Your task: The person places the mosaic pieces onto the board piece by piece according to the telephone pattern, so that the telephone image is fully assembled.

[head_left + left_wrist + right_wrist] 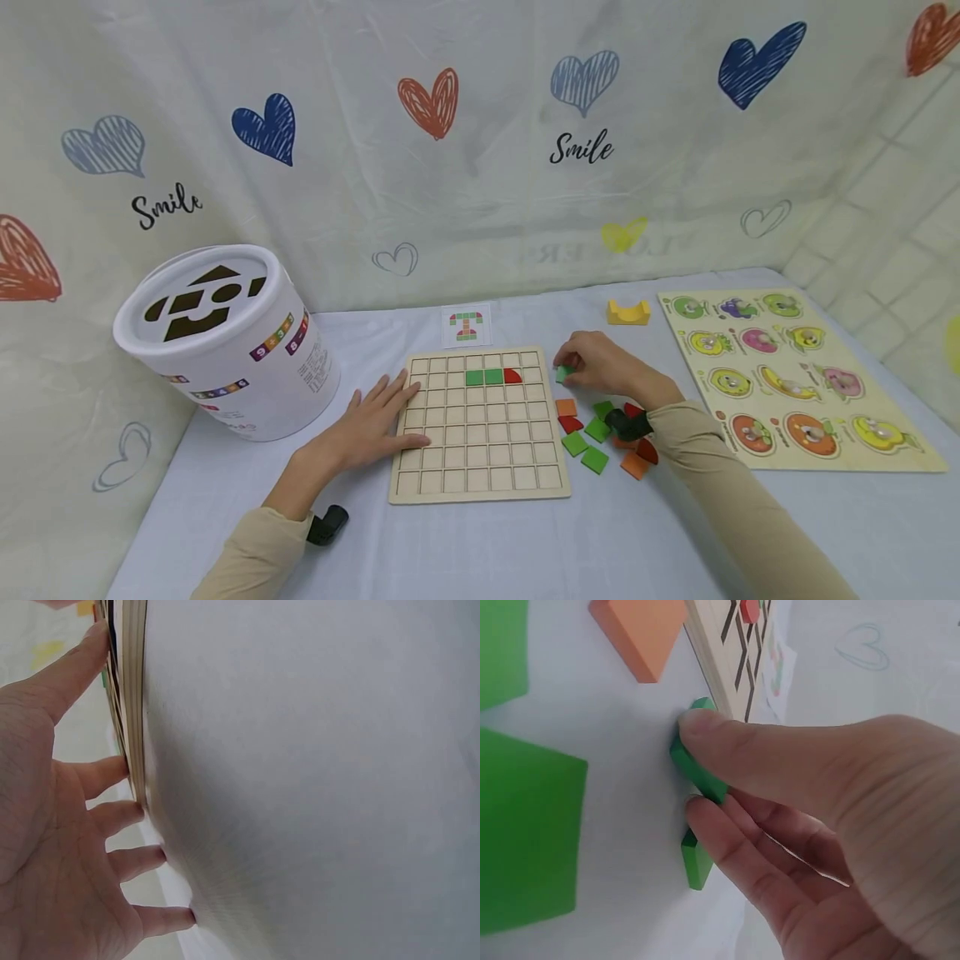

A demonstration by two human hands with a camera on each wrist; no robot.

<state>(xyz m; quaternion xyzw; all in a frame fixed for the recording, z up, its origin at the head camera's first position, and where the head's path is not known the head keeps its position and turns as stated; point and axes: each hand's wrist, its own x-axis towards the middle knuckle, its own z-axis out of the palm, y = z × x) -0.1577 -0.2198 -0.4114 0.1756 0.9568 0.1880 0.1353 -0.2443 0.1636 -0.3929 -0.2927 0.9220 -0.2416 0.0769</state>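
Observation:
A wooden grid board (480,479) lies on the cloth; two green square tiles (483,377) and a red quarter-round tile (512,377) sit in its upper cells. My left hand (369,429) rests spread at the board's left edge, thumb and some fingertips touching it, other fingertips on the cloth. Just off the board's right side, my right hand (603,364) pinches a green tile (701,769) between thumb and fingers. Another green tile (697,864) shows beside those fingertips, partly hidden. Loose green, orange and red tiles (595,460) lie below the right hand, some covered by the wrist camera.
Behind the board lies a pattern card (466,325). A large white bucket (300,392) with a shape-cut lid stands at left. Toward the back right is a yellow notched block (628,313), and a fruit puzzle board (795,379) lies far right.

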